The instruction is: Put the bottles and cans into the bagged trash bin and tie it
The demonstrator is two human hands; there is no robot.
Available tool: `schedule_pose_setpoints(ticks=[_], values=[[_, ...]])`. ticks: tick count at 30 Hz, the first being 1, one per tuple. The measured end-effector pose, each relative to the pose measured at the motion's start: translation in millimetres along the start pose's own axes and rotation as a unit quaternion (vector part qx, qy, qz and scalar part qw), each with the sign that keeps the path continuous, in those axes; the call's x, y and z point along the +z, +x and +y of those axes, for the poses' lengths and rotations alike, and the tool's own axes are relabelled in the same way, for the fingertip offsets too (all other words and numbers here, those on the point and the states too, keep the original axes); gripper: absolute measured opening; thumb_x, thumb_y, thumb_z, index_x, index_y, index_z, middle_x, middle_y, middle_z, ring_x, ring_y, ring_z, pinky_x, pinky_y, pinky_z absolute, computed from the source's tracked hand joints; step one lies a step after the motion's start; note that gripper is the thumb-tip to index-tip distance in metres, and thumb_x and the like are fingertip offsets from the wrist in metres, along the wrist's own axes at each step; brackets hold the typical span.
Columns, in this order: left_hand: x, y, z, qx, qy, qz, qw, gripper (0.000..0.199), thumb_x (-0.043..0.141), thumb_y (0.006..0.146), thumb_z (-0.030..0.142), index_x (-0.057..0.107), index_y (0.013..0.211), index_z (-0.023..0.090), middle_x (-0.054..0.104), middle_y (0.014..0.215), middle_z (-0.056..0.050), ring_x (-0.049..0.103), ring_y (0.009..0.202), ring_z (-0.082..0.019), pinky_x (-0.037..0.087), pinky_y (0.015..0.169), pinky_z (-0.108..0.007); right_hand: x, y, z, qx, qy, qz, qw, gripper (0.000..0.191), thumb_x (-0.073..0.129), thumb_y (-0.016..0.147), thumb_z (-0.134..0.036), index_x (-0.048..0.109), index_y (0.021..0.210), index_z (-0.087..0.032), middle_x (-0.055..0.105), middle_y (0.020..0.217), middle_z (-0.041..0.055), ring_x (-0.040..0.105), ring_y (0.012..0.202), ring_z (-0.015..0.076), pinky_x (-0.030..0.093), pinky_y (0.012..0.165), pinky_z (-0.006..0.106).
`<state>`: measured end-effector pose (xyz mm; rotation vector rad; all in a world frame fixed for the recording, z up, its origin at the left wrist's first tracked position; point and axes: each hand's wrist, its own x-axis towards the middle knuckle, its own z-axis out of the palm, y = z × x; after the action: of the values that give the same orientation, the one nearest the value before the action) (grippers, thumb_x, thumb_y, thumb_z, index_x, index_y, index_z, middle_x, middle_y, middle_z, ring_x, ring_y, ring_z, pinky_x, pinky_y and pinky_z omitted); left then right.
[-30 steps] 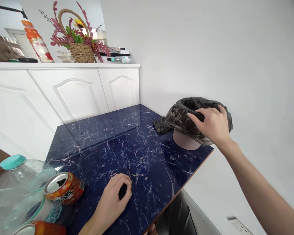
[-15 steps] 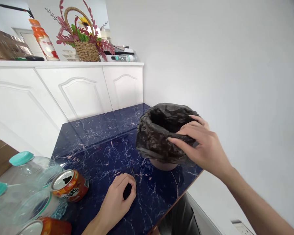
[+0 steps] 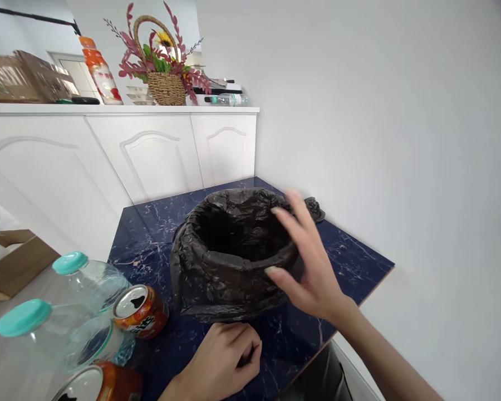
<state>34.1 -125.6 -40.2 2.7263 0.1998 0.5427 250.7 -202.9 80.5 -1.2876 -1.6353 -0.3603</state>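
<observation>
A trash bin lined with a black plastic bag stands on the dark blue marbled table, the bag folded down over its rim. My right hand is at the bin's right rim, slightly blurred, its fingers apart and holding nothing. Whether its thumb touches the bag, I cannot tell. Just in front of the bin, my left hand lies on the table with its fingers curled in and nothing visible in them. To its left are an orange drink can and a second orange can.
Two clear bottles with teal caps, one farther back and one nearer, stand left of the cans. A cardboard box is beyond them. The white cabinet borders the table's far side. A crumpled black bunch shows behind my right hand.
The bin has come left and nearer, down onto the table. My right hand has let go of its rim and spread its fingers. The view has shifted a little.
</observation>
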Motion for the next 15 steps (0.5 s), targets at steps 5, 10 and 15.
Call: schedule_pose_setpoints(ticks=[5,10,15], values=[[2.0,-0.5,-2.1,-0.004,-0.022,0.003,1.000,0.018,0.055,0.089,0.008,0.054,0.082,0.024,0.059,0.067,0.005,0.060,0.059,-0.013,0.040,0.058,-0.029,34.6,-48.5,17.7,0.247,0.163,0.059,0.953,0.064,0.027,0.114,-0.048,0.008,0.175,-0.037,0.011,0.182,-0.0033,0.009,0.167,0.0236,0.016,0.136,0.052],[0.6,-0.5,-0.1,-0.013,-0.021,-0.003,1.000,0.017,0.055,0.090,0.008,0.056,0.083,0.024,0.059,0.067,0.005,0.059,0.058,-0.013,0.041,0.058,-0.029,63.3,-100.6,43.2,0.406,0.256,0.037,0.876,0.070,0.024,0.111,-0.064,0.041,0.167,-0.027,0.040,0.173,0.0059,0.027,0.164,0.0266,0.020,0.134,0.055],[-10.6,-6.0,20.6,0.005,0.005,-0.026,1.000,0.015,0.059,0.094,0.010,0.057,0.087,0.024,0.066,0.073,0.005,0.064,0.062,-0.014,0.044,0.060,-0.030,55.3,-136.0,72.1,0.448,0.197,0.084,0.868,0.064,0.036,0.108,-0.067,0.061,0.148,-0.023,0.067,0.149,0.0129,0.066,0.135,0.0296,0.052,0.117,0.050]])
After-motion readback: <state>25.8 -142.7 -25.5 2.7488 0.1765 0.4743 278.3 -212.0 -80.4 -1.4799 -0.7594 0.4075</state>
